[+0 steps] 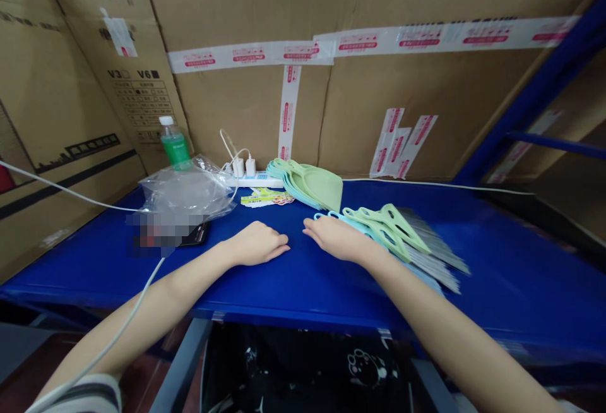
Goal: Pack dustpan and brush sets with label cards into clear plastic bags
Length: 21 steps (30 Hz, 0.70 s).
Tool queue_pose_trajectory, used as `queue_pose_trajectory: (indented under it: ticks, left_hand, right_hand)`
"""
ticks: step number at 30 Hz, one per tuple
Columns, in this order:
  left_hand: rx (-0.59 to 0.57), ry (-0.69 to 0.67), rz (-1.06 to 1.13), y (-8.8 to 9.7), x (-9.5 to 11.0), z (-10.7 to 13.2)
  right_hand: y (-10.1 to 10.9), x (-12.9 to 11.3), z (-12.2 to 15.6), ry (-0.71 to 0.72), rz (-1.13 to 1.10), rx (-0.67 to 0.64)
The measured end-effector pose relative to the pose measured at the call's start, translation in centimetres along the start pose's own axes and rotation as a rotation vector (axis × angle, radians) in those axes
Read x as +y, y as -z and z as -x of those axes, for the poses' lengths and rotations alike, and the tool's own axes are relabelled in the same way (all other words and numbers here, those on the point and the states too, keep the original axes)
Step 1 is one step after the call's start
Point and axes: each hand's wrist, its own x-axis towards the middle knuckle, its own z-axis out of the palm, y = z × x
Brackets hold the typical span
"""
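On the blue tabletop [284, 287] my left hand [258, 242] rests with its fingers curled together, and nothing shows in it. My right hand [338, 237] lies a short way to the right, its fingers also folded in with nothing visible between them. Right beside that hand is a pile of hand brushes [392, 230] with light green and light blue handles and grey bristles pointing right; the hand covers part of the blue handles. Beyond both hands, a stack of dustpans [317, 185], green over blue, lies near the back.
A crumpled clear plastic bag [184, 189] lies at the left, before a bottle of green liquid [175, 144]. A white power strip [255, 180] with chargers and yellow printed labels [265, 197] sit at the back. Cardboard [237, 110] walls the rear; a white cable [118, 331] crosses my left arm.
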Motion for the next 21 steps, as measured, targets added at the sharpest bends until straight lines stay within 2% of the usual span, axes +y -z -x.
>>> queue_pose_trajectory:
  ticks: [6,14,21]
  left_hand:
    - [-0.006,0.006,0.028,0.13,0.03,0.1]
    - [-0.034,0.022,0.049,0.15,0.0,-0.01]
    - [-0.026,0.019,0.038,0.14,-0.03,-0.03]
  right_hand:
    - [-0.26,-0.23,-0.14,0.066,0.022,-0.035]
    - [-0.12,0.04,0.03,0.067,0.014,-0.041]
    - [0.2,0.16,-0.07,-0.043,-0.032,-0.011]
